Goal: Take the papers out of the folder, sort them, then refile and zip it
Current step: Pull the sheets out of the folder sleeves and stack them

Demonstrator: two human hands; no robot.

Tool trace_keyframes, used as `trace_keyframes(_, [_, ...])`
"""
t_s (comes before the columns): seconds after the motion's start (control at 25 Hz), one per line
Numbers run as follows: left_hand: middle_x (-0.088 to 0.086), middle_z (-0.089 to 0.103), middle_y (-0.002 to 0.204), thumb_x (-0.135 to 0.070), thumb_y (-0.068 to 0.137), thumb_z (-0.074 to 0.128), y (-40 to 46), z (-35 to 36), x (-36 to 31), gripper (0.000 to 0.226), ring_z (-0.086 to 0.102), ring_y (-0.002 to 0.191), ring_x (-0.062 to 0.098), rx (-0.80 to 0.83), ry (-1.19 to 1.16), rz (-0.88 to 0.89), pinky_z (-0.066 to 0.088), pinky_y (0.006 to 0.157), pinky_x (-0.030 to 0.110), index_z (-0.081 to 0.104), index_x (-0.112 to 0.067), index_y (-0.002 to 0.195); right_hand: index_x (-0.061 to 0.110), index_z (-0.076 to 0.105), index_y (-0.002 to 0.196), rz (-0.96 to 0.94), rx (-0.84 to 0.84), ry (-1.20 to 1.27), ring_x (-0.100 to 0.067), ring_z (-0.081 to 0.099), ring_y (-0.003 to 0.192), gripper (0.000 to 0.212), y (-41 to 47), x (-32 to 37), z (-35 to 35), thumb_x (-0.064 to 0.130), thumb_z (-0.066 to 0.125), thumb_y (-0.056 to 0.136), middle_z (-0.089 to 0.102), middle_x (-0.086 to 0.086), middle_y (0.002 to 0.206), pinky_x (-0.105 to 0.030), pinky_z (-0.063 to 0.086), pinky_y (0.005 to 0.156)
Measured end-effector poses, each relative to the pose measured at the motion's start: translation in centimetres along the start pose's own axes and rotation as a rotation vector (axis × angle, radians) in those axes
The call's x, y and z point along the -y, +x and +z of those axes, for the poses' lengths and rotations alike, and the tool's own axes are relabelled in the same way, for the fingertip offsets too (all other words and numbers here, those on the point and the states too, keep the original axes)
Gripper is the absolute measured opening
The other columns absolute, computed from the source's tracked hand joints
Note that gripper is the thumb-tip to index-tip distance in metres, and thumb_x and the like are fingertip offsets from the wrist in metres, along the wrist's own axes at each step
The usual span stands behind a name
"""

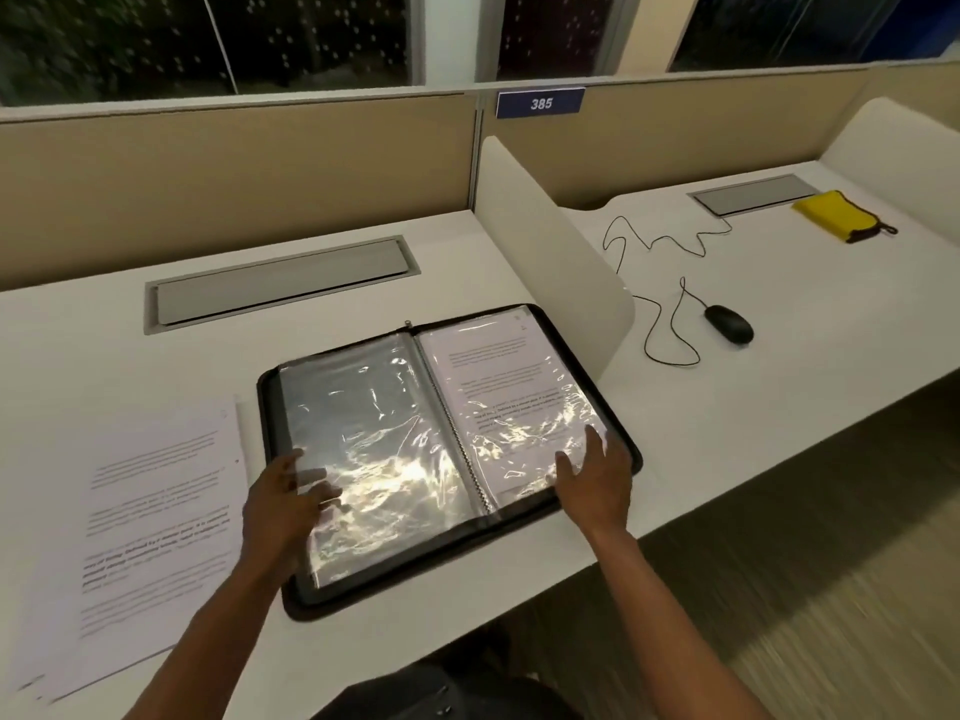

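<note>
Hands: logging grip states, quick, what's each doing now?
Left hand: open, fingers on the folder's left sleeve.
Right hand: open, on the right sleeve.

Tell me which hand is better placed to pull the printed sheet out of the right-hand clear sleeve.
Probably the right hand: its fingers already lie on the right-hand clear plastic sleeve holding the printed sheet, while the left hand rests on the left-hand sleeve.
</note>
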State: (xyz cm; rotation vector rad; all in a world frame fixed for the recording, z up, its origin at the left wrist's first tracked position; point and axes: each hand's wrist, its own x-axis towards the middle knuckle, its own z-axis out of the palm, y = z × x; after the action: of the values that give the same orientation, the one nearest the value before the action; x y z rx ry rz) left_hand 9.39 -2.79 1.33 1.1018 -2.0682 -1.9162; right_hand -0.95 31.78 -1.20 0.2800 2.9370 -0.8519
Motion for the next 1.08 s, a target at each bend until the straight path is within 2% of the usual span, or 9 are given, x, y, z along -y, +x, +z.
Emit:
trace_keyframes(0.12, [0.008,0.063,0.121,-0.009,0.082,0.078,0.0,0.3,-0.2,0.061,0.065,0.106,0.033,-0.129,0.290,0.145,0.056,0.084,0.038,0.050,-0.027,0.134,0.012,0.043,0.147,0.018,-0.056,-0.052,-0.033,0.045,0.135,0.062,2.4,-1.3,-0.7,0.041,0.062,0.095,0.050,-0.015,0.146,-0.048,0.043,0.109])
trace_keyframes(0.2, [0.010,0.056,0.136,-0.015,0.083,0.078,-0.7,2.3,-0.4,0.065,0.052,0.126,0.032,-0.189,0.416,0.301,0.043,0.104,0.043,0.048,-0.020,0.141,0.009,0.053,0.138,0.043,-0.119,-0.039,-0.033,0.054,0.123,0.058,3.1,-1.6,-0.9,0.040,0.068,0.091,0.061,-0.015,0.132,-0.048,0.048,0.101])
trace_keyframes(0.44, [0.009,0.034,0.154,-0.031,0.077,0.076,-3.8,13.0,-0.1,0.054,0.007,0.152,0.029,-0.019,0.695,0.805,0.018,0.122,0.047,0.061,-0.026,0.128,0.004,0.070,0.118,0.237,-0.171,0.254,-0.029,0.068,0.097,0.033,5.2,-0.8,-2.3,0.024,0.071,0.092,0.072,-0.014,0.114,-0.033,0.054,0.083])
trace_keyframes(0.52, [0.006,0.040,0.151,-0.032,0.078,0.078,-4.3,16.2,0.1,0.048,0.014,0.151,0.026,0.137,0.643,0.829,0.021,0.120,0.044,0.063,-0.026,0.123,0.009,0.074,0.093,0.178,-0.214,0.246,-0.022,0.065,0.075,0.023,5.2,-0.7,-2.5,0.031,0.067,0.095,0.075,-0.012,0.092,-0.030,0.053,0.074])
trace_keyframes(0.64, [0.003,0.055,0.136,-0.044,0.078,0.076,-4.2,20.1,0.2,0.050,0.037,0.139,0.025,0.253,0.735,0.883,0.031,0.115,0.038,0.065,-0.023,0.122,0.019,0.068,0.068,0.015,-0.304,0.132,-0.018,0.062,0.062,0.040,5.1,-1.4,-2.3,0.042,0.057,0.098,0.070,-0.002,0.068,-0.041,0.056,0.075])
trace_keyframes(0.84, [-0.002,0.069,0.117,-0.042,0.085,0.071,-3.9,22.7,-0.8,0.047,0.060,0.110,0.021,0.319,0.911,0.854,0.038,0.098,0.036,0.063,-0.023,0.127,0.015,0.072,0.075,-0.101,-0.370,0.124,-0.021,0.066,0.071,0.044,5.3,-1.6,-2.7,0.052,0.060,0.095,0.074,-0.003,0.076,-0.034,0.045,0.077])
trace_keyframes(0.92, [-0.001,0.074,0.107,-0.031,0.085,0.072,-3.9,22.7,-0.6,0.035,0.068,0.096,0.021,0.275,0.830,0.855,0.047,0.092,0.034,0.069,-0.020,0.117,0.017,0.070,0.075,-0.144,-0.338,0.209,-0.016,0.065,0.066,0.046,5.3,-1.6,-3.2,0.059,0.062,0.091,0.072,-0.001,0.073,-0.033,0.052,0.071])
trace_keyframes(1.0, [0.000,0.076,0.104,-0.027,0.086,0.071,-4.2,22.6,-0.4,0.028,0.071,0.089,0.019,0.243,0.755,0.833,0.055,0.085,0.031,0.072,-0.018,0.113,0.020,0.069,0.095,-0.143,-0.234,0.331,-0.010,0.064,0.072,0.051,4.8,-1.7,-3.5,0.069,0.064,0.081,0.073,0.003,0.090,-0.025,0.055,0.065])
trace_keyframes(1.08, [-0.001,0.076,0.104,-0.027,0.088,0.067,-4.4,22.4,-0.3,0.027,0.070,0.088,0.017,0.232,0.712,0.785,0.056,0.082,0.032,0.071,-0.019,0.114,0.023,0.056,0.133,-0.165,-0.093,0.405,-0.007,0.063,0.092,0.080,4.1,-1.8,-3.7,0.065,0.078,0.069,0.064,0.011,0.117,-0.016,0.053,0.073])
